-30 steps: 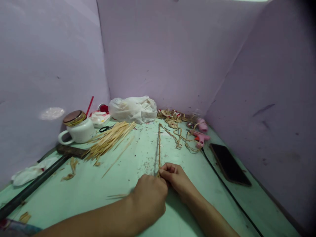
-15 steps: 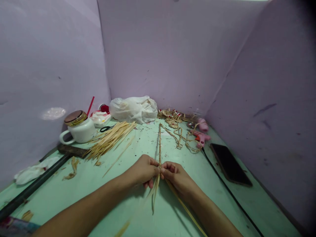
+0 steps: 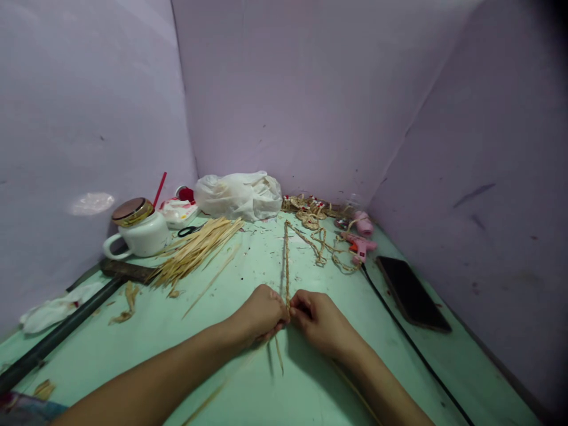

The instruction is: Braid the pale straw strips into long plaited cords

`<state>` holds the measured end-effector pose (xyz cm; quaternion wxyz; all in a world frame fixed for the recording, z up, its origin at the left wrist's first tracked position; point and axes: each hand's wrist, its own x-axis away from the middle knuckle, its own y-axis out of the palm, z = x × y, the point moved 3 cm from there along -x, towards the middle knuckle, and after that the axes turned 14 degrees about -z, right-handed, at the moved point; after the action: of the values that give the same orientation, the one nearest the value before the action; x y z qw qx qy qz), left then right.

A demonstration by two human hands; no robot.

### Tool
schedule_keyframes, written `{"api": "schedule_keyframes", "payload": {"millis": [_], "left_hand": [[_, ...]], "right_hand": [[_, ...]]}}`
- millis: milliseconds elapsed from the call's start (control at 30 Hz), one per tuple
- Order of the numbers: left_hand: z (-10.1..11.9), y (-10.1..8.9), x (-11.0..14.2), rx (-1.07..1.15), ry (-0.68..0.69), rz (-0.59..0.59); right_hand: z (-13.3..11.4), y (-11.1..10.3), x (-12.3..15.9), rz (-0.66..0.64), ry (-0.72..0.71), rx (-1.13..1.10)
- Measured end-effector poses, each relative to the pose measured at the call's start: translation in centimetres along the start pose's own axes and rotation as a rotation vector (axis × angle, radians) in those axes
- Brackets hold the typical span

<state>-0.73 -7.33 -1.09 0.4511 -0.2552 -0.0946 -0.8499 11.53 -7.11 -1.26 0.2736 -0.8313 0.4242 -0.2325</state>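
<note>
And the braided cord (image 3: 287, 260) is drawn straight down the middle of the tabletop (image 3: 319, 396), its near end caught between the two hands, its far end bent sharply and led off to the right in slack loops! At that near end the cord is pinched by the right hand (image 3: 320, 322), thumb and finger closed, and that hold is kept almost where it was half a second ago

The change is all on the other side: the left hand (image 3: 262, 313) is now rolled over into a curled fist, where fingertips were shown at the cord before. Pale strands (image 3: 278, 355) are let out beneath it, one blurred towards the lower left; how many are gripped is hidden. The fan of ends is gathered out of sight, so a strand is judged to be pulled across or tightened, with the cord kept steady by the right

Farther out, a bundle of straw strips (image 3: 199, 248) is left lying to the left, scissors (image 3: 189, 231) just behind it, a mug (image 3: 148, 235) beyond. To the right, the cord's loops are spread near a pink glue gun (image 3: 361, 245), and a phone (image 3: 412, 293) is laid flat by the wall
</note>
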Motion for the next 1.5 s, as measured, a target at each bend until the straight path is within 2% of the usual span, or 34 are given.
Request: {"api": "schedule_keyframes", "payload": {"millis": [167, 300, 567, 667, 800, 933, 1000, 1033, 1067, 1167, 1200, 1233, 1300, 1367, 1500], "left_hand": [[-0.5, -0.2, -0.6, -0.124, 0.126, 0.078], [-1.1, -0.5, -1.1, -0.226, 0.128, 0.139], [-1.1, -0.5, -1.0, -0.202, 0.117, 0.124], [-0.9, -0.4, -0.9, -0.142, 0.113, 0.071], [-0.8, -0.2, -0.7, -0.125, 0.128, 0.033], [-0.8, -0.1, -0.5, -0.144, 0.161, 0.064], [-0.5, -0.2, -0.4, -0.136, 0.171, 0.048], [-0.3, -0.2, -0.2, -0.124, 0.173, 0.031], [0.0, -0.3, -0.1, -0.109, 0.172, 0.014], [0.5, -0.5, 0.2, -0.052, 0.133, -0.047], [0.6, -0.5, 0.3, -0.031, 0.115, -0.062], [0.6, -0.6, 0.3, -0.016, 0.106, -0.074], [0.5, -0.6, 0.3, -0.009, 0.11, -0.092], [0.4, -0.7, 0.1, -0.025, 0.129, -0.11], [0.2, -0.7, -0.1, -0.044, 0.139, -0.173]], "right_hand": [[-0.5, -0.3, 0.5, 0.024, 0.031, 0.118], [-0.4, -0.8, 0.8, 0.061, 0.147, 0.157], [0.4, 0.3, 0.7, -0.024, 0.236, -0.069], [-0.2, 0.8, 0.9, -0.015, 0.211, -0.022], [-1.6, 1.3, 1.6, -0.02, 0.105, 0.143], [-2.8, 1.3, 2.2, -0.124, 0.0, 0.179], [-2.8, 0.9, 2.3, -0.184, -0.025, 0.088], [-2.6, 0.5, 2.2, -0.172, -0.016, 0.007], [-2.3, -0.1, 2.1, -0.119, 0.002, -0.094], [-1.0, -1.8, 1.5, 0.147, 0.081, -0.454], [-0.6, -1.8, 1.3, 0.179, 0.113, -0.564], [-0.5, -1.6, 1.1, 0.149, 0.134, -0.672], [-0.7, -0.5, 0.7, 0.001, 0.148, -0.851], [-1.0, 0.5, 0.6, -0.096, 0.169, -0.938], [-0.7, 1.0, 0.4, -0.028, 0.241, -0.836]]}}
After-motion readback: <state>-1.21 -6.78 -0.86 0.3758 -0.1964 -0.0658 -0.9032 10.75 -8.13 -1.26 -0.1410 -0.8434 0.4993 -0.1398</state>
